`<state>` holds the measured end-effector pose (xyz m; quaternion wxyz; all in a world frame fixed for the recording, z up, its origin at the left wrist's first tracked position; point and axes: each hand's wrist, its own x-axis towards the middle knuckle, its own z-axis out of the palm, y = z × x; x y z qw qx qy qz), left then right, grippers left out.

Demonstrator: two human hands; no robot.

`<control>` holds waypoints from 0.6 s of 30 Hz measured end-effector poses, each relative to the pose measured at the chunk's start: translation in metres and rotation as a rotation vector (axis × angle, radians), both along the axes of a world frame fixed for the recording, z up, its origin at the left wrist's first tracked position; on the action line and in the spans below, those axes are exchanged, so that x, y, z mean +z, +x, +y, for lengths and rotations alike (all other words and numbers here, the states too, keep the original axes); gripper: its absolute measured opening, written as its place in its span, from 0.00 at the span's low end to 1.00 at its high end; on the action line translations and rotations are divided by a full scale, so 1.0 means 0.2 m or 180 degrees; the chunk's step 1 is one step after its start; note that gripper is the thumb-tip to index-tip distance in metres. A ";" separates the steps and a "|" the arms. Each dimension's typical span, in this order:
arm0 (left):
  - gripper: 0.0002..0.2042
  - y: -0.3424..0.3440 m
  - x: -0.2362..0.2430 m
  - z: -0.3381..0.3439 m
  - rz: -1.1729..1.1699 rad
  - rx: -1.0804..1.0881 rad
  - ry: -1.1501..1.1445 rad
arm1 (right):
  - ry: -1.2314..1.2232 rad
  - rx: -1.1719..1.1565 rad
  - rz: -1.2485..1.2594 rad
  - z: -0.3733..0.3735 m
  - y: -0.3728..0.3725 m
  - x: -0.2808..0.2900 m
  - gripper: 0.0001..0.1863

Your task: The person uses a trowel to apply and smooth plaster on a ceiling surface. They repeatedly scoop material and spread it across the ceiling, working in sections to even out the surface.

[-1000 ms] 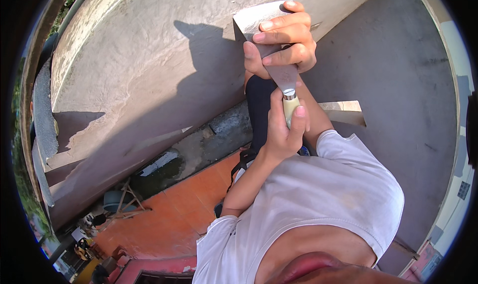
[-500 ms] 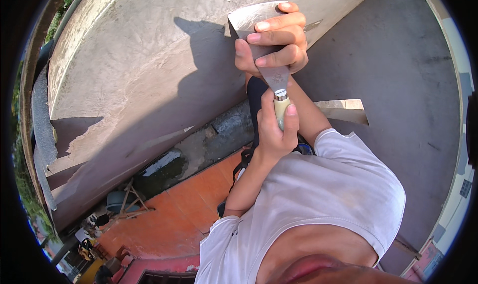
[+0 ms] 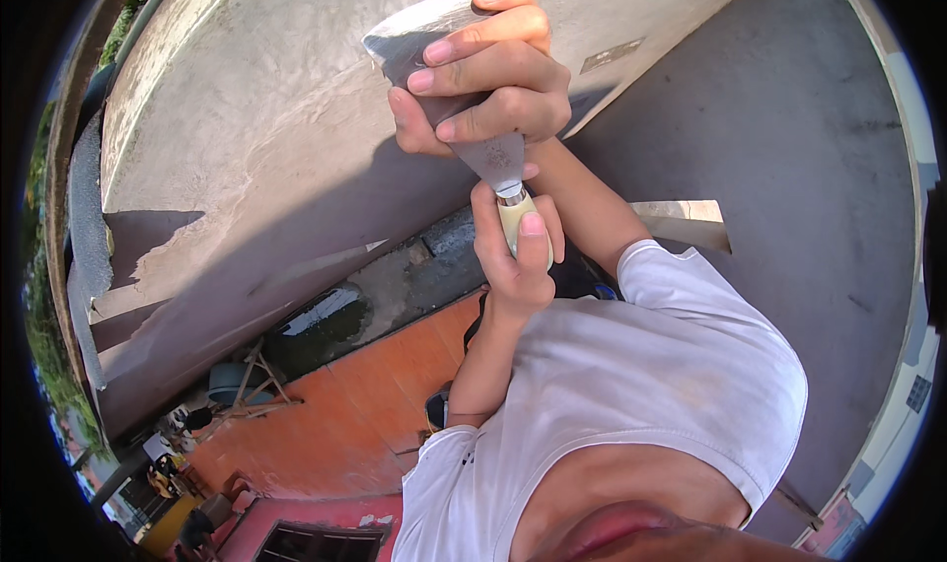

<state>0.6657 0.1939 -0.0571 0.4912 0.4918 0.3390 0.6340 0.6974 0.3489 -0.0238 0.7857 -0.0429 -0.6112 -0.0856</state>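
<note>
I hold a putty knife [image 3: 493, 163] in both hands, blade up, tilted a little to the left. My left hand [image 3: 518, 251] is wrapped round its cream handle, thumb lying along the front. Above it, my right hand [image 3: 493, 79] grips the wide, flared metal blade, fingers across its face and the thumb at its left side. The blade's broad end shows past the fingers, bright along the edge. Part of the blade is hidden under the right fingers. Behind the hands is a rough, plastered wall [image 3: 266, 108] with sun and shadow on it.
A dark grey wall surface [image 3: 779, 148] spans the right side. A pale ledge-like piece [image 3: 681, 212] juts beside my right sleeve. Down at the left are an orange floor [image 3: 345, 414], a dark wet channel [image 3: 330, 330] and a blue-grey basin [image 3: 237, 383] by a wooden stand.
Both hands have shifted left and slightly up with the putty knife, keeping their grips. The hands' shadow on the plastered wall has changed, and more of the blade's bright edge shows.
</note>
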 end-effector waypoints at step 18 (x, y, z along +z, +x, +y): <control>0.19 0.02 -0.02 -0.01 0.0084 -0.0439 0.0034 | -0.0051 -0.0466 0.0064 0.01 0.13 -0.12 0.22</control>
